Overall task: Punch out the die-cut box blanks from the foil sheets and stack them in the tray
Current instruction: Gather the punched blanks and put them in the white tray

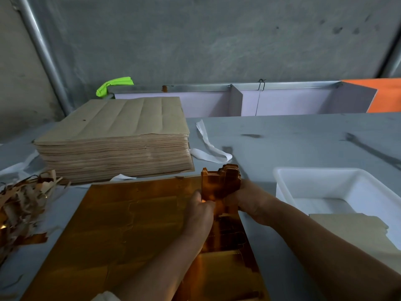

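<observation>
The grey work table [303, 144] fills the lower half of the head view. Directions below are read from the hands, which are just below the centre of the view.

1. Glossy gold foil sheet [130, 224]: lies flat on the table from 7 to 9 o'clock and passes under both forearms. Die-cut outlines show on its surface.
2. Thick stack of brown paper-backed sheets [121, 135]: stands on the table at 10 o'clock, near the far edge of the gold foil sheet.
3. White rectangular plastic tray [325, 185]: sits on the table at 3 o'clock, just beside the right forearm.
4. Flat brown-backed blanks [351, 231]: lie in the near end of the tray, at 4 o'clock.
5. Loose pile of brown and gold paper trimmings [23, 198]: lies at 9 o'clock, at the left edge of the view.
6. Left hand [200, 210]: back toward the camera, fingers curled, pinching the lower left edge of the bundle described in item 8.
7. Right hand [249, 203]: fingers wrapped round the lower right side of the same bundle.
8. Small upright bundle of punched gold box blanks [219, 183]: grasped between both hands over the far right corner of the gold foil sheet, outside the tray.
9. White fabric strip [208, 146]: lies curved on the table at 12 o'clock.
</observation>
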The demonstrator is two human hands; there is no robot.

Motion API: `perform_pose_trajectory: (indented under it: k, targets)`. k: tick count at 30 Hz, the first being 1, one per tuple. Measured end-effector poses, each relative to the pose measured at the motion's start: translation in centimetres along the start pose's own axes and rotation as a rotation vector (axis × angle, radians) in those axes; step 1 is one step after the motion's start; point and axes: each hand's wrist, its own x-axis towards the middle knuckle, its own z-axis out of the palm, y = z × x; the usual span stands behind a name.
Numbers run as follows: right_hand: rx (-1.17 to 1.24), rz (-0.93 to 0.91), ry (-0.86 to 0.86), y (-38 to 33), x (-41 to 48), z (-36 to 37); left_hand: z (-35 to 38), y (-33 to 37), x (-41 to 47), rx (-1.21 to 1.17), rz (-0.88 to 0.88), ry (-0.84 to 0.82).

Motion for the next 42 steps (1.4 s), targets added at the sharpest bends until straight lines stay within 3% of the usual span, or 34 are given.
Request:
perform_pose_trajectory:
  k: [11, 17, 26, 42]
  targets:
    - [-0.001, -0.101, -0.124, -0.8, -0.7, -0.5, 0.2, -0.6, 0.8, -0.053, 0.086, 0.054]
    - [0.163, -0.302, 0.135, -1.9, -1.0, -0.2, 0.3, -0.6, 0.9, -0.052, 0.104, 0.066]
    - [-0.078, -0.366, 0.363, -1.6, -1.0, 0.8, 0.9, -0.9, 0.9, -0.010, 0.149, 0.016]
    - [-0.048, -0.321, 0.377, -1.7, -0.8, 0.6, 1.0, 0.9, 0.6, -0.142, 0.359, 0.024]
